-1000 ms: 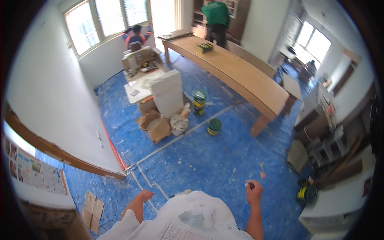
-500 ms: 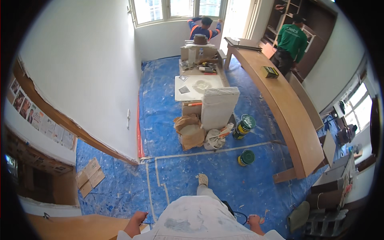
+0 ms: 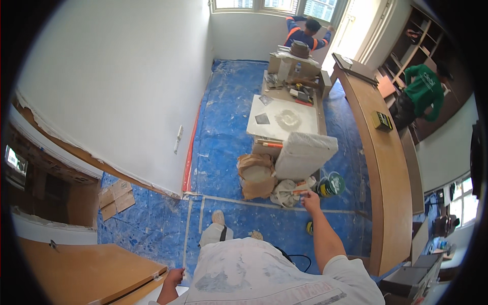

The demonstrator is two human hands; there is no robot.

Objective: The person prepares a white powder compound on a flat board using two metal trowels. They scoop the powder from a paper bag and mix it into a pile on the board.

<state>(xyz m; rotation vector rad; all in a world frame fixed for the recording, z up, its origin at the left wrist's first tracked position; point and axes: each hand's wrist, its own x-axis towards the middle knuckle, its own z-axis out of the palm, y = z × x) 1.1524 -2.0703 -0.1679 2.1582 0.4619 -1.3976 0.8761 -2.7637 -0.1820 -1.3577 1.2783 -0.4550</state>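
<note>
My right hand (image 3: 310, 202) reaches forward at the end of a stretched arm, its fingers curled. Whether it holds something small is too fine to make out. In the picture it overlaps the edge of a white sack (image 3: 285, 194), and I cannot tell if they touch. Beside the sack are a green-lidded bucket (image 3: 333, 184) and an open brown paper bag (image 3: 255, 178) with pale material inside. Low on the left, my left hand (image 3: 176, 276) is closed near a wooden panel (image 3: 96, 267); anything in its fingers is hidden.
A long wooden counter (image 3: 381, 162) runs along the right. Ahead, a white board (image 3: 264, 124) with a powder heap lies near a wrapped slab (image 3: 307, 155). Flattened cardboard (image 3: 117, 198) lies on the blue floor sheet (image 3: 223, 112). Two other people work by the window and shelves.
My right arm has swung up and forward from beside my body toward the sack. My body has stepped forward, with another foot now ahead. The view has turned left.
</note>
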